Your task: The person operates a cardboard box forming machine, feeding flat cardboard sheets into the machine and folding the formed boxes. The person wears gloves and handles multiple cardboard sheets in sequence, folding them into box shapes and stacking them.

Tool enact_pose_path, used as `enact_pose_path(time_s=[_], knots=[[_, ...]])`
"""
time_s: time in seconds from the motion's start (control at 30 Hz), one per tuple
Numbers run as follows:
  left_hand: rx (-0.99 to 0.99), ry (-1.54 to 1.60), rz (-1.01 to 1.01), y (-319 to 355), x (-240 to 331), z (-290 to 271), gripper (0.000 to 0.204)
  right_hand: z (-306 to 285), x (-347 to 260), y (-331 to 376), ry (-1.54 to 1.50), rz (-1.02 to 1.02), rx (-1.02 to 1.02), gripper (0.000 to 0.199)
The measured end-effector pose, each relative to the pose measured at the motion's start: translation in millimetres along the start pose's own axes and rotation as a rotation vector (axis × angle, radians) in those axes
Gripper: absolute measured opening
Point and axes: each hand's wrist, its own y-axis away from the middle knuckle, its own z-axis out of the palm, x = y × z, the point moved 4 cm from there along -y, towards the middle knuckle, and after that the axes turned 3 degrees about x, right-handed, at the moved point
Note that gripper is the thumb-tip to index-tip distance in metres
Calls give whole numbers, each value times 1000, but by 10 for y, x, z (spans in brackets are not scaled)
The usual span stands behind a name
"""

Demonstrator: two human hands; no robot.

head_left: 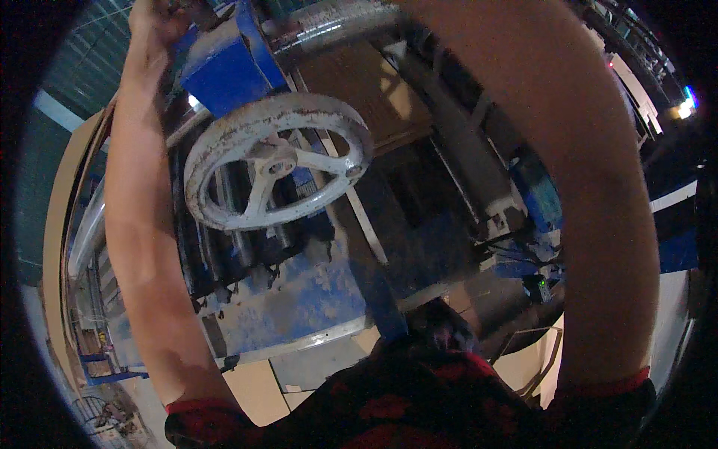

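Downward view from the head over a worn blue machine frame (314, 299), both bare forearms raised toward its upper part. Left hand (153, 19) at the top edge of the picture, seemingly closed around a dark part of the machine beside the blue housing (224, 71), though the fingers lie at the rim and the grip cannot be told for certain. Right forearm (553, 150) sweeping across the right half and out past the top edge, its hand out of view, so whether spread or closed cannot be told. Grey-white spoked handwheel (277, 161), paint chipped, just below and to the right of the left hand, touched by neither arm. Ribbed grey hose (336, 21) above it, brown boards (366, 86) behind, dark rollers (239, 247) underneath. Step in hand judged as reaching up to hold or adjust something at the machine's top; next move likely calling for a firm purchase with both hands and care to keep the left forearm off the wheel's rim
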Motion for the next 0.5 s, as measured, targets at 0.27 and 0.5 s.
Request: enact_pose_path(time_s=[0.27, 0.5], knots=[[-19, 15, 27, 73, 53, -10, 34, 55, -28, -126, -10, -17, -10, 33], [-36, 24, 43, 199, 113, -77, 34, 157, -33, -330, -31, -48, 1, 32]])
